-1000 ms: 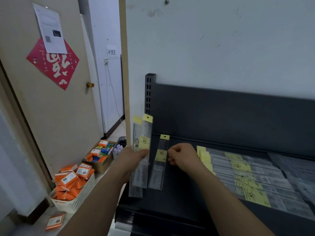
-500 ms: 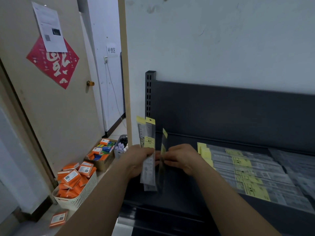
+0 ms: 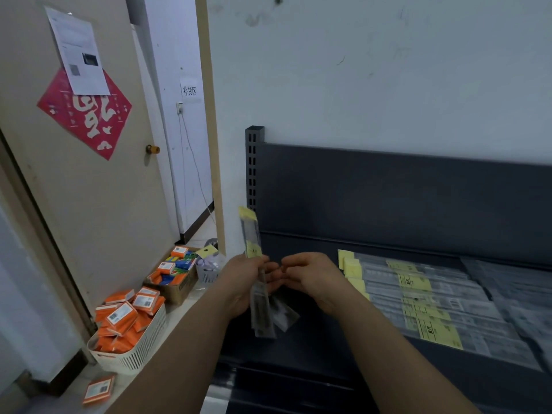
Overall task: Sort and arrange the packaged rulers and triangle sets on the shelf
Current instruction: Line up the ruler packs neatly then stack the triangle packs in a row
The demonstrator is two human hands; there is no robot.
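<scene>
My left hand (image 3: 239,286) grips a small bundle of packaged rulers (image 3: 253,234) upright, their yellow headers on top, over the left end of the dark shelf (image 3: 310,351). One more ruler packet (image 3: 282,315) lies tilted across the bundle. Its yellow header pokes out left of my left wrist. My right hand (image 3: 316,279) has curled fingers that meet the left fingertips and pinch this tilted packet. A row of ruler packets with yellow labels (image 3: 418,297) lies flat on the right half of the shelf. Clear packets (image 3: 513,294) lie at the far right.
The shelf's dark back panel (image 3: 388,198) stands against a pale wall. On the floor to the left stand a white basket of orange boxes (image 3: 128,327), a cardboard box of coloured packs (image 3: 174,273) and a small grey basket (image 3: 209,268). A door (image 3: 89,174) is at left.
The single packet in my right hand has swung from upright to tilted across the left hand's bundle. Both hands have closed together over the shelf's left end.
</scene>
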